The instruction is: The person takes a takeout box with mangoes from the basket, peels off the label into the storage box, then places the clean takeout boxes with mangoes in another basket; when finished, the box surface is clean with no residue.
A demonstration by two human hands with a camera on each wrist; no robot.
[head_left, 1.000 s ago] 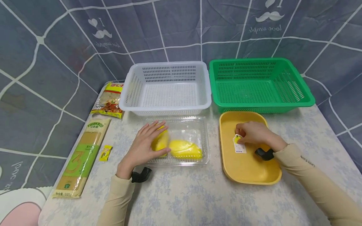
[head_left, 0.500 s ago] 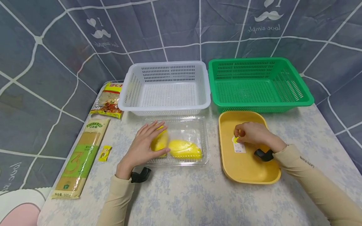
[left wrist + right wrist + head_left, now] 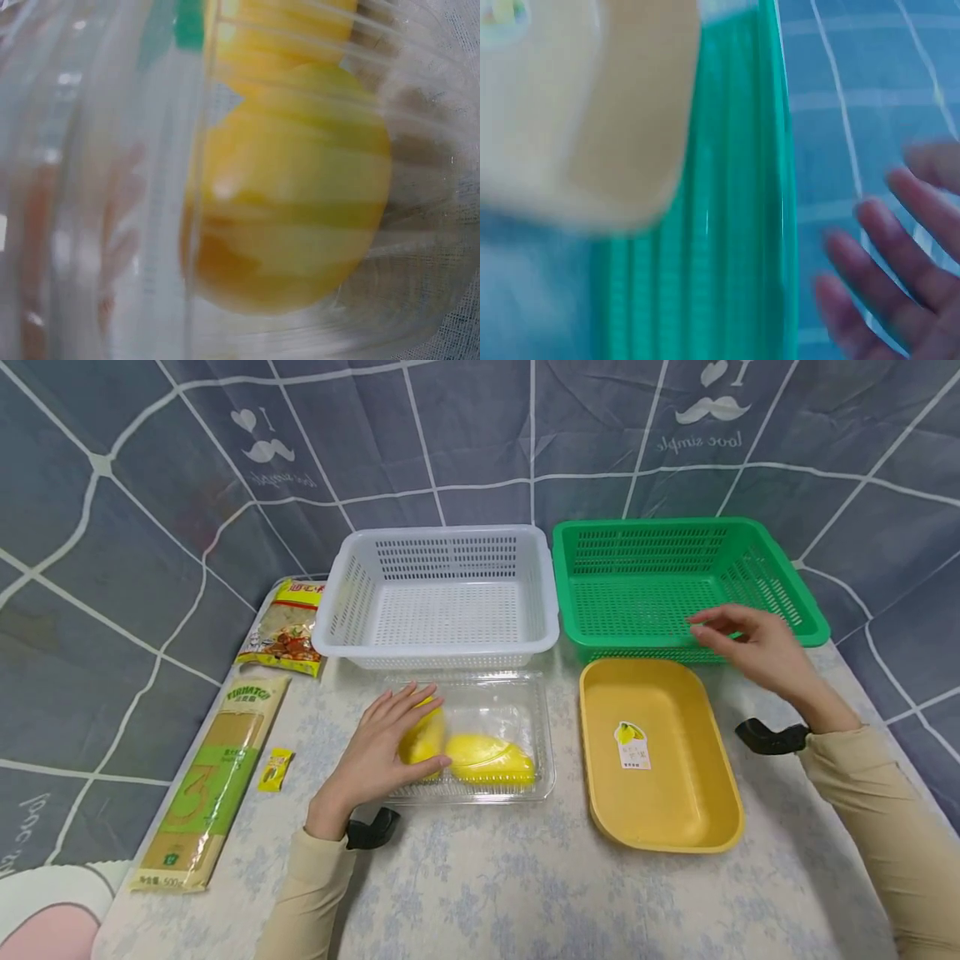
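In the head view my left hand (image 3: 384,745) rests with spread fingers on the left part of a clear plastic clamshell box (image 3: 501,703). Inside the box lie two smooth yellow fruits, the right one (image 3: 491,757) in plain sight and the left one partly under the hand. The left wrist view shows a yellow fruit (image 3: 292,195) blurred through the plastic. My right hand (image 3: 765,656) hovers by the green basket's (image 3: 637,597) front right rim, holding nothing. A small white card (image 3: 633,752) with a yellow fruit picture lies in the yellow tray (image 3: 678,810).
A white perforated basket (image 3: 450,610) stands behind the clear box, beside the green one. At the left lie a long pack of noodles (image 3: 213,781), a small yellow sachet (image 3: 275,769) and a food packet (image 3: 283,627). A grey patterned cloth (image 3: 487,435) hangs behind.
My right hand has let go of the fruit-picture card, leaving it in the yellow tray, and has moved up and right toward the green basket. The left hand has stayed on the clear box.
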